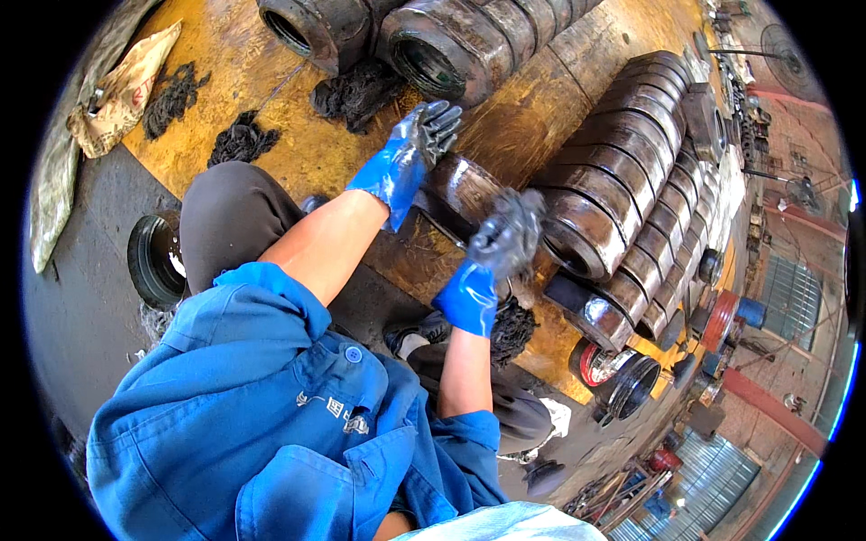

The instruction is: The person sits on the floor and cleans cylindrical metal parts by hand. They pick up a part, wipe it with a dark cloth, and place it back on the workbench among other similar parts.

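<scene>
My left hand, in a blue glove with a dark grimy palm, lies with fingers spread on the top of a short dark steel cylinder resting on a yellow-brown workbench. My right hand, gloved the same way, is closed around a dark wad of waste rag and presses it against the cylinder's near end. Both bare forearms rise from blue jacket sleeves at the lower edge.
Rows of ribbed steel cylinders lie right of the hands, two larger ones at the top. Dark rag wads dot the bench, one near its edge. A crumpled sack lies far left, a black ring on the floor.
</scene>
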Demonstrator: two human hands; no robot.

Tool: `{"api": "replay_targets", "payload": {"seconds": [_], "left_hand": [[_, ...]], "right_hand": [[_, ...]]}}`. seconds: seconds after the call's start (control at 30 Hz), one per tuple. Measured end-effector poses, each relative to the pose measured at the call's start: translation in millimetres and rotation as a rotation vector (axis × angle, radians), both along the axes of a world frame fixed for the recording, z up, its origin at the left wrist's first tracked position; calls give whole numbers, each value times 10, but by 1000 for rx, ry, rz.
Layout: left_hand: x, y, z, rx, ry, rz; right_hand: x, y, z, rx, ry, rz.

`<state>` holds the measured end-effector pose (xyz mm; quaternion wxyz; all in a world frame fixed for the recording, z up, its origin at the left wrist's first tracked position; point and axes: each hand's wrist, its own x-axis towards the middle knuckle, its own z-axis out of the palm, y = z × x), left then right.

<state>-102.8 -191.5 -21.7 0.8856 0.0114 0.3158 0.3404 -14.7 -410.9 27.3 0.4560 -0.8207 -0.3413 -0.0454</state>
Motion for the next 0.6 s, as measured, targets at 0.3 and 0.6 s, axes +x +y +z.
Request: {"api": "replay_targets", "payload": {"seconds": [0.3, 0.6], "left_hand": [[-292, 162, -689, -62, -18, 65], [-465, 43, -950, 44, 89, 15]], "right_hand": [[-612, 1168, 47, -216, -540, 316], [-228, -165, 153, -35, -461, 98]]}}
